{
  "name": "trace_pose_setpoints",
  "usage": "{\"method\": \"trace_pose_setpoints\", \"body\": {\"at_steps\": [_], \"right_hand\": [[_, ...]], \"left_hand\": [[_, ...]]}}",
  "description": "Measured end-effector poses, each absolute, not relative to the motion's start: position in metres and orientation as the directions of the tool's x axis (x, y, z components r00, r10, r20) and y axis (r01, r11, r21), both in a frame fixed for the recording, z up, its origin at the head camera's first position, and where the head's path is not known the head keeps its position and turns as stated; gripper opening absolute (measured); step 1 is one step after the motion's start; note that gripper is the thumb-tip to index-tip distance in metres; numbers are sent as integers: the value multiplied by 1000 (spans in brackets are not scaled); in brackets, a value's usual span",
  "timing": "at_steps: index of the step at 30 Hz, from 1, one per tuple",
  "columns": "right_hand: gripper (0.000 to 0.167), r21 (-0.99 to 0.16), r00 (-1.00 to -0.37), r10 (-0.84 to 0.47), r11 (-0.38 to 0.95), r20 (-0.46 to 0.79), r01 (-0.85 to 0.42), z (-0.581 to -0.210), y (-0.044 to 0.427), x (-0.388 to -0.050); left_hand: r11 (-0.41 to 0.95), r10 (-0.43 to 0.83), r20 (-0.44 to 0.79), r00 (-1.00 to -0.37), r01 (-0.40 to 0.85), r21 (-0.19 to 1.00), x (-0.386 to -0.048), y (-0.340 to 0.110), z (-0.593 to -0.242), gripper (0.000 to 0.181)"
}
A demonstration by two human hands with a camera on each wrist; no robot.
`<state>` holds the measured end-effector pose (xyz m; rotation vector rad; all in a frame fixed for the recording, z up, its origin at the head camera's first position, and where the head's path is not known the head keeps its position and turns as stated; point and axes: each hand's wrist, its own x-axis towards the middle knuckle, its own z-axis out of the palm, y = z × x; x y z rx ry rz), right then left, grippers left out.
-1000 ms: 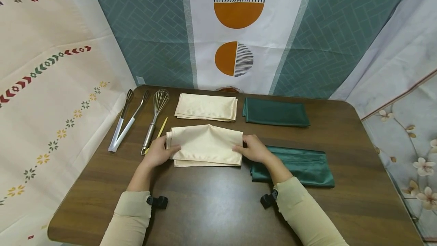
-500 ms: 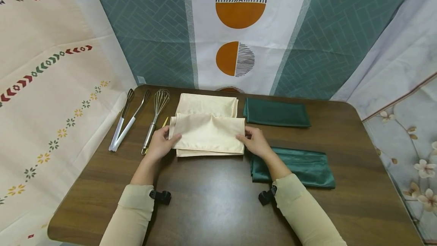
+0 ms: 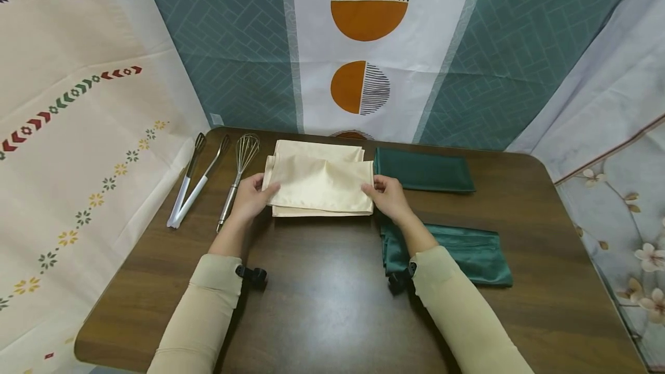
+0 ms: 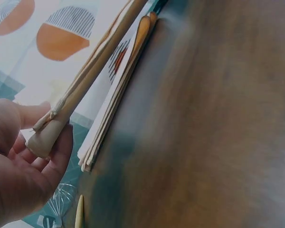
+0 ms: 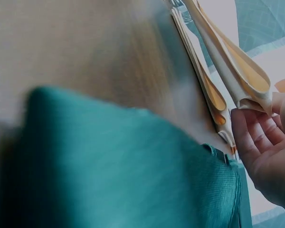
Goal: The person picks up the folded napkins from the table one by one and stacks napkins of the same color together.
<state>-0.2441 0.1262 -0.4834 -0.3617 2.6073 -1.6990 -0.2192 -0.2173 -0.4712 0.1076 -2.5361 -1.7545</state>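
Note:
A folded cream satin cloth is stretched level between both hands. My left hand pinches its left end, thumb on top and fingers beneath. At the opposite end my right hand grips it the same way. Behind and partly under it lies a second folded cream cloth, of which only the far strip shows in the head view. Both wrist views reveal a gap: the held cloth hangs above the lower cloth, whose layers rest on the table.
Right of the cream cloths lies a folded dark green cloth. A second green cloth sits nearer, partly under the right forearm. On the left are a whisk and white-handled tongs. A yellow stick shows in the left wrist view.
Both hands have carried the cream cloth away from the person, toward the back of the table. It now overlaps most of the rear cream cloth, which was fully visible one second ago.

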Motion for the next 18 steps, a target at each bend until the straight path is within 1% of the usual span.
{"method": "trace_pose_setpoints", "body": {"at_steps": [5, 11, 18], "right_hand": [[23, -911, -980, -180, 384, 83, -148, -483, 122, -257], [26, -924, -986, -156, 364, 59, -113, -477, 118, -276], [30, -936, -990, -138, 350, -6, -43, -469, 113, -297]], "left_hand": [[351, -94, -21, -995, -53, 935, -237, -217, -467, 36], [316, -83, -37, -996, -62, 947, -261, -218, -461, 37], [341, -85, -52, -995, -78, 937, -286, -221, -456, 35]]}}
